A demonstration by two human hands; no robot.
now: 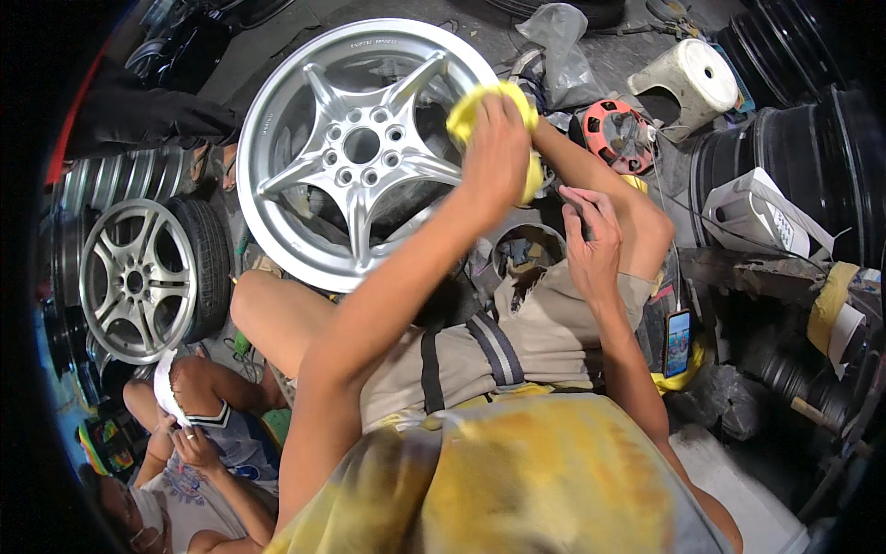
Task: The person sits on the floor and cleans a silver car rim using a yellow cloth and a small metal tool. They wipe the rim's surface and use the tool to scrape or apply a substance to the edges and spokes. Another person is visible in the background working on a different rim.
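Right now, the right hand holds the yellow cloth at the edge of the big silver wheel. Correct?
No, wrong hand. The head view shows the left hand, not the right hand, holding the yellow cloth at the edge of the big silver wheel.

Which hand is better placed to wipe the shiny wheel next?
Probably the left hand: it holds the yellow cloth by the silver wheel. The right hand looks empty and is farther from the wheel.
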